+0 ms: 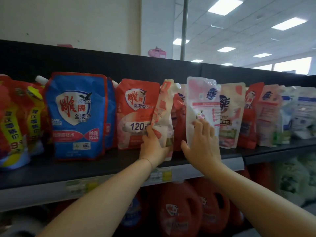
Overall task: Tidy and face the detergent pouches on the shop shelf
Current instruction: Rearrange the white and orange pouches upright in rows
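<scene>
Black shelf (68, 168), upright detergent pouches (77, 115)

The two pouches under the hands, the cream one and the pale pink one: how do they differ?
The cream pouch is turned side-on and leans; the pink pouch faces front, upright. The left hand grips the cream pouch with curled fingers; the right hand lays straight fingers flat on the pink pouch. Both are soft pouches in the same row on the shelf.
</scene>
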A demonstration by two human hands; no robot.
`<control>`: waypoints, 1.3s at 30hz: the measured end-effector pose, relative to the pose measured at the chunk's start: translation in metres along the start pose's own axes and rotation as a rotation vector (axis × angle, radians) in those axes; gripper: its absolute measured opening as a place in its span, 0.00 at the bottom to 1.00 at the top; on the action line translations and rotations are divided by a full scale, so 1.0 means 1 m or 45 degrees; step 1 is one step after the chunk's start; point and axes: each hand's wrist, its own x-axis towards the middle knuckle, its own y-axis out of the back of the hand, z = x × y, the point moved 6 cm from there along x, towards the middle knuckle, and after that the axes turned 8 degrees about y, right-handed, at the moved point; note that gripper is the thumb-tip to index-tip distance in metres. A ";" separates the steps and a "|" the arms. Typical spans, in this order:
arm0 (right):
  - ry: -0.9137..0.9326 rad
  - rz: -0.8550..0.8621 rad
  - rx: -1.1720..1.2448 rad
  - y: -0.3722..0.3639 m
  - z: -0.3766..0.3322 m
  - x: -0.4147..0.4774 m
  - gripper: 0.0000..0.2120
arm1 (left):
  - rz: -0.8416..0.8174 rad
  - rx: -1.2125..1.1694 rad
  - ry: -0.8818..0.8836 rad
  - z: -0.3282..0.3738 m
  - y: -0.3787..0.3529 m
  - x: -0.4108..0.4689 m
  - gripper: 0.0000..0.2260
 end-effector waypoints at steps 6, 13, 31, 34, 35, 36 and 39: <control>-0.591 -0.125 0.485 -0.031 0.014 0.004 0.55 | -0.223 -0.052 0.077 -0.012 0.021 0.013 0.48; -0.900 -0.194 0.578 -0.043 0.027 0.010 0.56 | -0.153 -0.273 0.150 -0.049 0.064 0.029 0.50; -0.753 0.372 1.347 -0.041 0.088 0.005 0.37 | 0.094 0.077 -0.422 0.033 -0.021 -0.006 0.12; -0.807 0.454 1.596 -0.027 0.111 0.004 0.32 | 0.007 -0.119 -0.265 0.033 -0.043 0.009 0.12; -0.826 0.485 1.649 -0.023 0.118 0.004 0.31 | -0.009 -0.161 -0.241 0.034 -0.050 0.013 0.12; -0.852 0.508 1.703 -0.021 0.124 0.004 0.31 | -0.017 -0.175 -0.223 0.036 -0.057 0.018 0.13; -0.966 0.531 1.813 -0.018 0.139 0.000 0.27 | 0.009 -0.127 -0.143 0.042 -0.072 0.027 0.12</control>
